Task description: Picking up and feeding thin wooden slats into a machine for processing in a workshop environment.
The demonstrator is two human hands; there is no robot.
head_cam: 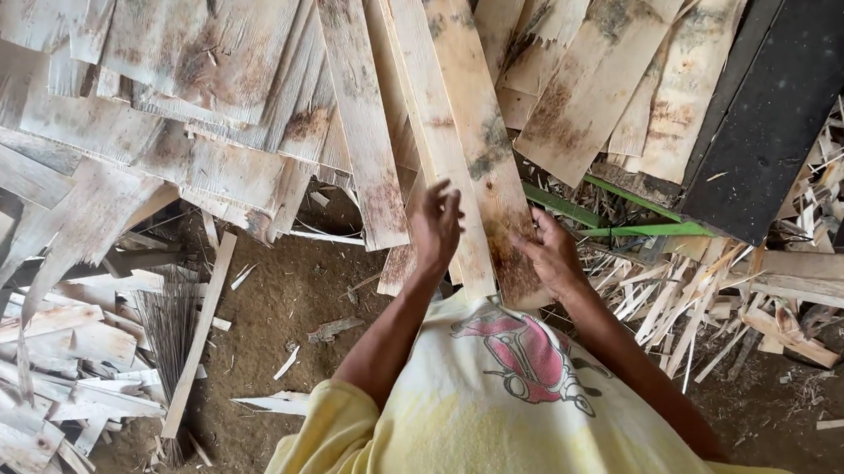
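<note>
Veneer strip (479, 132), long and stained, is being drawn from the pile (210, 93). Left hand (435, 224) grips its left edge, fingers curled; right hand (551, 254) rests against its lower end, fingers loosely spread. Next move calls for a clean lengthwise pull.

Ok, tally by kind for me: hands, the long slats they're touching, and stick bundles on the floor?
Hands: 2, left hand, right hand
Long slats touched: 2, left slat, right slat
Stick bundle: 1
Total: 5
</note>
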